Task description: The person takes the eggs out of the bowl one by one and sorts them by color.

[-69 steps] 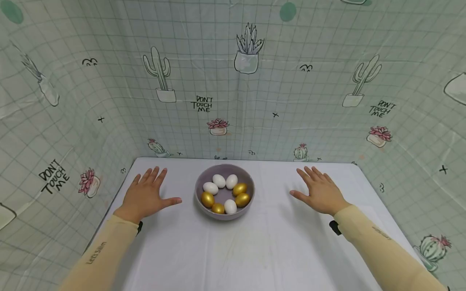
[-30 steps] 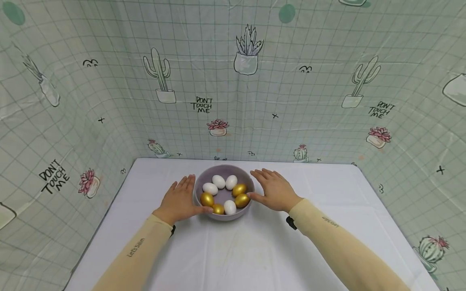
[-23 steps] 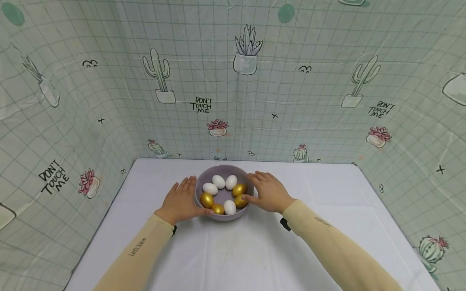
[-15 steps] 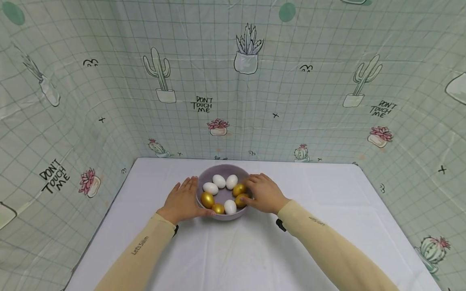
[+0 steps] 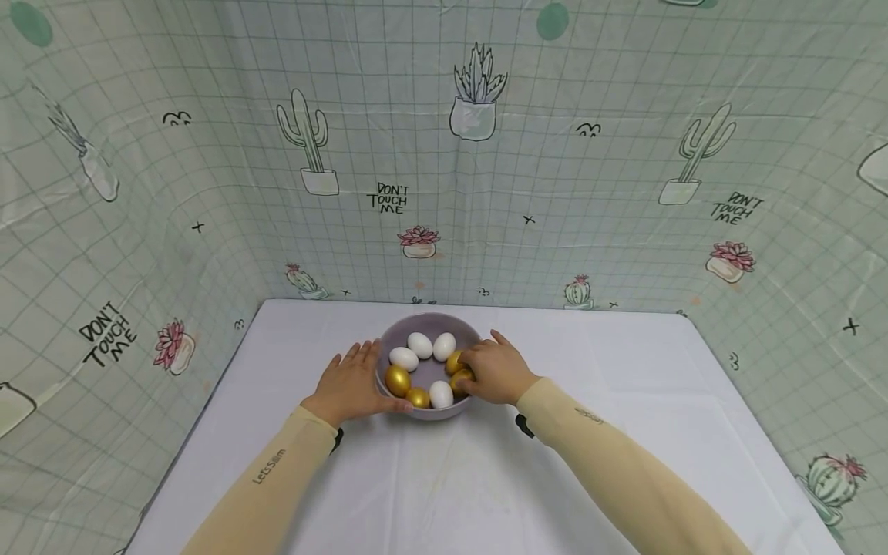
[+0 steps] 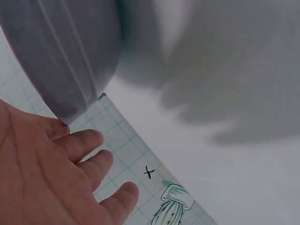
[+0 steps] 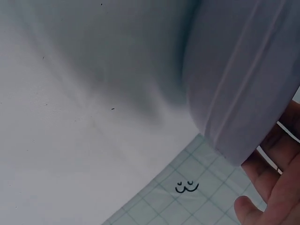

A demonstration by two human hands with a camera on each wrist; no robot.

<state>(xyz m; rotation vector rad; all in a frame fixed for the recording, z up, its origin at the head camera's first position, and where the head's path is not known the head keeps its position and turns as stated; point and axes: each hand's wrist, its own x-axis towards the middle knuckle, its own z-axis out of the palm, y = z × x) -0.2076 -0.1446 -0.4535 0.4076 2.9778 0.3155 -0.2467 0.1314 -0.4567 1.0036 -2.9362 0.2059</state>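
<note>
The bowl [image 5: 430, 321] is touched by the spread left hand [image 5: 347, 389]. Inside, at right, two gold eggs [image 5: 454, 362] are partly covered by the right hand [image 5: 501, 371]; whether one is pinched cannot be told. Lying so close, either could be knocked.
</note>
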